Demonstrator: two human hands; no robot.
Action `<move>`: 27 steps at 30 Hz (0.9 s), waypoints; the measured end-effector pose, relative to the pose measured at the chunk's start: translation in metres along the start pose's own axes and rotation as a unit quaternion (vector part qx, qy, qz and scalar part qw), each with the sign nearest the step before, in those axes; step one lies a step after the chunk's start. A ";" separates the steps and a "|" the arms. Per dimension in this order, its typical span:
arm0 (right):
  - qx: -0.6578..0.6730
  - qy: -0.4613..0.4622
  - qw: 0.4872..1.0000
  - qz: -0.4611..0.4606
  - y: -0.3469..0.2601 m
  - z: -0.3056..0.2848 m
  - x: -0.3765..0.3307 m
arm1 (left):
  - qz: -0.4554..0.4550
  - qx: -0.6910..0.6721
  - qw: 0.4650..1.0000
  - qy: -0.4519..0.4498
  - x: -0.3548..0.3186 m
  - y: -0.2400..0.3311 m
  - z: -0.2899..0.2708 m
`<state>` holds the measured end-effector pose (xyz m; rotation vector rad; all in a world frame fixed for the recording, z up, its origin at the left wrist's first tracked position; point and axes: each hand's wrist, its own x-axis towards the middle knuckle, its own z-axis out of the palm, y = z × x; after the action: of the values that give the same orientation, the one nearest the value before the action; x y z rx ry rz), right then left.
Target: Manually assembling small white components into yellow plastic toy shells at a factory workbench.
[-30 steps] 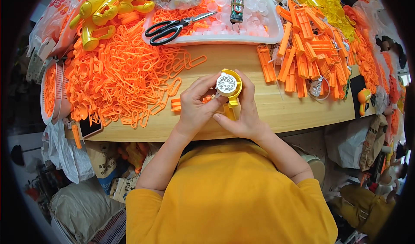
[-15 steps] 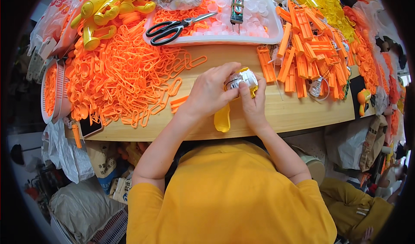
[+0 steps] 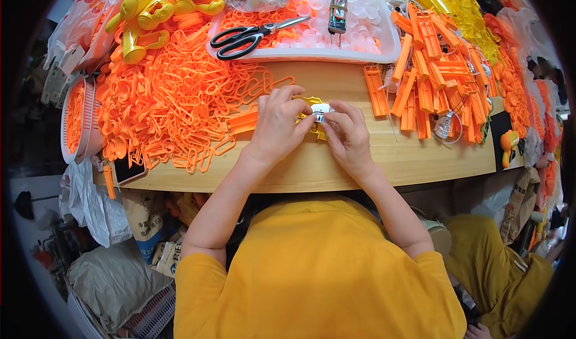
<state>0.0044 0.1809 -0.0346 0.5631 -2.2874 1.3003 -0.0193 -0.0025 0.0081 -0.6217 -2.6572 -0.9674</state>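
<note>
My left hand [image 3: 276, 123] and my right hand [image 3: 348, 136] meet over the middle of the table. Between their fingertips is a small white plastic module [image 3: 322, 108], with dark thin wire at its side. Both hands are closed in a pinch on it. A yellow plastic shell [image 3: 320, 133] shows below and behind the module, partly covered by my fingers. Just left of my left hand lies an orange plastic battery tray [image 3: 242, 122], beside a heap of orange plastic loops [image 3: 186, 93].
A white tray [image 3: 288, 56] at the back holds translucent caps, black-handled scissors [image 3: 252, 38] and a battery pack [image 3: 338, 15]. Orange battery trays [image 3: 429, 75] with wired parts pile up at right. Yellow handles [image 3: 141, 18] lie far left. Another person's yellow-clad leg [image 3: 486, 261] is at lower right.
The yellow piece that hung below my hands is out of sight there. My fingers have shifted to pinch the smaller-looking white module, and the yellow shell sits lower behind it.
</note>
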 end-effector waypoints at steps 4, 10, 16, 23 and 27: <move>-0.015 0.006 1.000 -0.003 0.001 0.002 0.000 | 0.042 0.017 0.998 0.054 -0.002 0.002 0.006; -0.009 0.016 1.000 0.015 -0.002 0.005 0.000 | 0.133 0.105 0.980 0.102 -0.033 0.012 0.017; 0.004 0.035 0.999 0.041 -0.002 0.011 0.002 | 0.131 0.091 0.984 0.084 -0.041 0.010 0.012; -0.024 0.034 0.998 0.039 -0.008 0.012 0.005 | 0.063 0.080 0.992 0.069 -0.011 0.000 -0.007; -0.032 0.033 0.999 0.009 -0.009 0.010 0.006 | 0.049 0.074 0.995 -0.054 -0.003 -0.005 -0.011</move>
<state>0.0029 0.1668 -0.0294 0.4712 -2.2763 1.2320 -0.0182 -0.0143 0.0121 -0.7823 -2.7321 -0.7214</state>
